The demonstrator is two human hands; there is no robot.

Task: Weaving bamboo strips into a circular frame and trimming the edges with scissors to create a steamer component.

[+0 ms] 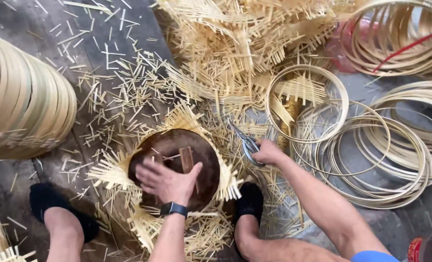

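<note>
Left hand fingers spread flat, pressing round wooden form at lower centre. Right hand clenched around scissors just right of it. Better keep form steady, cut protruding strips close to rim.

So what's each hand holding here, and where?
Right hand grips the scissors by the handles. Left hand holds nothing, pressing flat on the round block.

Soft, even daylight fills the scene, bright enough to show every pale bamboo splinter on the grey concrete floor. Shadows are faint and short, pooling under the round dark wooden block. No hard glare anywhere. The wide lens bends the stacked bamboo hoops at the left edge, and the corners look slightly soft.
</note>
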